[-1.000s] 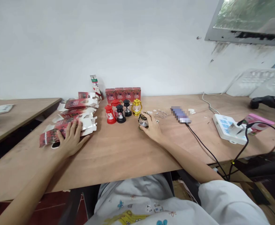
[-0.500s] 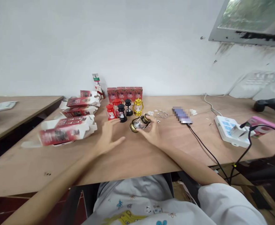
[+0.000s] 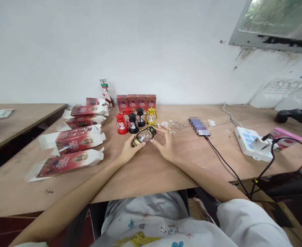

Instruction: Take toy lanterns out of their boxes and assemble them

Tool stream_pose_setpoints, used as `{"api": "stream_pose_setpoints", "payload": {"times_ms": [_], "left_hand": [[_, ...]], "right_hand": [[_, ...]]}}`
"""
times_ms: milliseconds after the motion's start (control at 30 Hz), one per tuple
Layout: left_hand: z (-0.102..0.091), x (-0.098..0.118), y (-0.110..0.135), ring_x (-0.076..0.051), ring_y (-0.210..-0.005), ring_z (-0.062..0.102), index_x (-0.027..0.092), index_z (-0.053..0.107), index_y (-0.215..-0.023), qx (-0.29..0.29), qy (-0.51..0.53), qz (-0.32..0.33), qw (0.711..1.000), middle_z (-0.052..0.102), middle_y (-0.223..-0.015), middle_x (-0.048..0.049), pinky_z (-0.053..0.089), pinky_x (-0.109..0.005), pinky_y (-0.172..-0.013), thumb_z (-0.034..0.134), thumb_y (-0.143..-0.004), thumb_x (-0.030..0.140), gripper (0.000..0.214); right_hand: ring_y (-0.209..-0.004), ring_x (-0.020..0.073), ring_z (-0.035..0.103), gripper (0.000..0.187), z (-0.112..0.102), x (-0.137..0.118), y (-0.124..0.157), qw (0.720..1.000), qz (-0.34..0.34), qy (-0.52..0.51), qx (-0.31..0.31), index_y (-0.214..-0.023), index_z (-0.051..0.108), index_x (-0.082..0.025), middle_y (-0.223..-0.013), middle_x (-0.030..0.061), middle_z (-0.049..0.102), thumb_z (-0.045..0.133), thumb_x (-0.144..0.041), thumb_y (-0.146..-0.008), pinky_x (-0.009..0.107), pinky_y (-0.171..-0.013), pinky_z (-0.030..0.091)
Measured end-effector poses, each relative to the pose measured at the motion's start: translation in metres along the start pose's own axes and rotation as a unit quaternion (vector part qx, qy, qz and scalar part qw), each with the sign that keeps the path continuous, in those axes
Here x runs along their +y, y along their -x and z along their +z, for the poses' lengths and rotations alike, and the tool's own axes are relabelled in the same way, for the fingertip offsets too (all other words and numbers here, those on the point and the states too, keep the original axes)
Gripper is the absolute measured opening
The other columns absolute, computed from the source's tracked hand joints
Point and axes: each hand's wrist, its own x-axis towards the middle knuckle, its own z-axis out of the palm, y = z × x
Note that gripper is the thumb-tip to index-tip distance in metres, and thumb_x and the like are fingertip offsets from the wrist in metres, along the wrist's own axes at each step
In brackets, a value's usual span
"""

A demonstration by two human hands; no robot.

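A small bronze toy lantern (image 3: 143, 136) with a clear globe lies tilted on its side between both my hands, just above the wooden table (image 3: 151, 171). My left hand (image 3: 128, 152) grips its base end. The fingers of my right hand (image 3: 166, 144) hold its top end. Right behind it stand a red lantern (image 3: 120, 124), two black lanterns (image 3: 133, 124) and a gold lantern (image 3: 151, 116). A row of red boxes (image 3: 136, 101) stands against the wall behind them.
Several flat red-and-white cartons (image 3: 75, 140) lie at the left. Small metal parts (image 3: 175, 124) lie right of the lanterns. A phone (image 3: 197, 125) on a black cable, a white power strip (image 3: 251, 142) and a pink box (image 3: 286, 134) sit at the right. A second table (image 3: 19, 123) stands at far left.
My left hand left the cartons and came right to grip the bronze lantern. My right hand lifted the lantern off the table and tipped it sideways. One carton now lies nearer the front edge.
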Motion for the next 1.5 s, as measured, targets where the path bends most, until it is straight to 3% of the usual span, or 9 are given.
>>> {"api": "stream_pose_setpoints", "payload": {"times_ms": [100, 333, 433, 567, 733, 933, 1100, 1267, 1500], "left_hand": [[-0.001, 0.0, 0.002, -0.014, -0.073, 0.055, 0.018, 0.055, -0.096, 0.051, -0.029, 0.012, 0.998, 0.06, -0.086, -0.0006, 0.046, -0.025, -0.065, 0.068, -0.07, 0.045, 0.04], [-0.001, 0.01, 0.006, -0.011, -0.059, 0.053, 0.02, 0.048, -0.095, 0.111, -0.028, -0.016, 0.993, 0.056, -0.077, 0.0027, 0.045, -0.023, -0.053, 0.068, -0.069, 0.047, 0.042], [-0.002, 0.011, 0.006, -0.011, -0.051, 0.051, 0.021, 0.044, -0.092, 0.113, 0.004, -0.012, 0.994, 0.053, -0.065, 0.0053, 0.043, -0.023, -0.05, 0.064, -0.072, 0.048, 0.039], [-0.008, 0.013, 0.004, -0.009, -0.044, 0.047, 0.021, 0.042, -0.084, 0.084, 0.083, -0.018, 0.993, 0.048, -0.058, 0.0076, 0.041, -0.022, -0.044, 0.061, -0.073, 0.051, 0.037], [-0.008, 0.015, 0.005, -0.007, -0.043, 0.041, 0.02, 0.044, -0.079, 0.041, 0.122, -0.027, 0.991, 0.044, -0.059, 0.0074, 0.038, -0.019, -0.037, 0.062, -0.069, 0.052, 0.038], [-0.006, 0.0, 0.004, -0.007, -0.043, 0.037, 0.02, 0.043, -0.076, 0.098, 0.059, -0.041, 0.993, 0.04, -0.058, 0.0072, 0.031, -0.017, -0.035, 0.053, -0.074, 0.053, 0.034], [-0.009, -0.004, 0.005, -0.01, -0.055, 0.042, 0.019, 0.047, -0.079, 0.101, -0.038, 0.004, 0.994, 0.045, -0.063, 0.0039, 0.035, -0.018, -0.045, 0.045, -0.081, 0.048, 0.029], [-0.008, -0.004, 0.006, -0.012, -0.061, 0.043, 0.019, 0.046, -0.077, 0.088, -0.073, 0.033, 0.993, 0.048, -0.066, 0.0026, 0.037, -0.022, -0.054, 0.04, -0.083, 0.047, 0.029], [-0.006, -0.006, 0.007, -0.013, -0.064, 0.043, 0.019, 0.046, -0.082, 0.043, -0.053, 0.065, 0.996, 0.046, -0.068, 0.0026, 0.038, -0.024, -0.062, 0.037, -0.086, 0.05, 0.032]], "right_hand": [[-0.116, 0.02, 0.05, 0.012, -0.002, 0.001, -0.002, 0.998, -0.021, 0.046, 0.038, -0.089, 0.064, -0.024, -0.116, 0.0074, 0.048, 0.06, -0.034, -0.084, 0.041, -0.099, 0.045], [-0.103, 0.0183, 0.055, 0.014, -0.004, -0.005, -0.002, 0.995, -0.074, 0.067, -0.011, -0.079, 0.063, -0.021, -0.103, 0.0065, 0.056, 0.058, -0.032, -0.086, 0.038, -0.091, 0.046], [-0.097, 0.0167, 0.056, 0.02, -0.005, -0.002, -0.005, 0.998, -0.023, 0.045, 0.023, -0.076, 0.059, -0.02, -0.094, 0.0052, 0.056, 0.053, -0.035, -0.088, 0.035, -0.088, 0.046], [-0.075, 0.0136, 0.056, 0.026, -0.006, 0.011, -0.012, 0.991, 0.112, -0.041, 0.055, -0.076, 0.057, -0.02, -0.075, 0.0006, 0.057, 0.051, -0.042, -0.087, 0.029, -0.074, 0.047], [-0.062, 0.0118, 0.055, 0.031, -0.001, 0.021, -0.015, 0.957, 0.225, -0.185, 0.008, -0.083, 0.06, -0.019, -0.069, -0.0009, 0.061, 0.067, -0.047, -0.071, 0.026, -0.06, 0.046], [-0.052, 0.0099, 0.054, 0.033, 0.004, 0.021, -0.012, 0.93, 0.273, -0.247, -0.016, -0.071, 0.059, -0.018, -0.058, -0.0029, 0.06, 0.073, -0.047, -0.064, 0.025, -0.054, 0.045], [-0.05, 0.0085, 0.051, 0.033, 0.005, 0.02, -0.012, 0.921, 0.284, -0.268, 0.002, -0.068, 0.058, -0.018, -0.055, -0.0043, 0.058, 0.075, -0.046, -0.061, 0.023, -0.051, 0.042], [-0.049, 0.0076, 0.048, 0.034, 0.003, 0.016, -0.012, 0.907, 0.3, -0.295, -0.014, -0.067, 0.058, -0.019, -0.057, -0.0049, 0.058, 0.076, -0.046, -0.059, 0.021, -0.047, 0.038], [-0.047, 0.0063, 0.043, 0.031, 0.005, 0.008, -0.012, 0.867, 0.342, -0.357, -0.067, -0.068, 0.057, -0.02, -0.06, -0.0061, 0.057, 0.078, -0.04, -0.056, 0.019, -0.044, 0.033]]}}
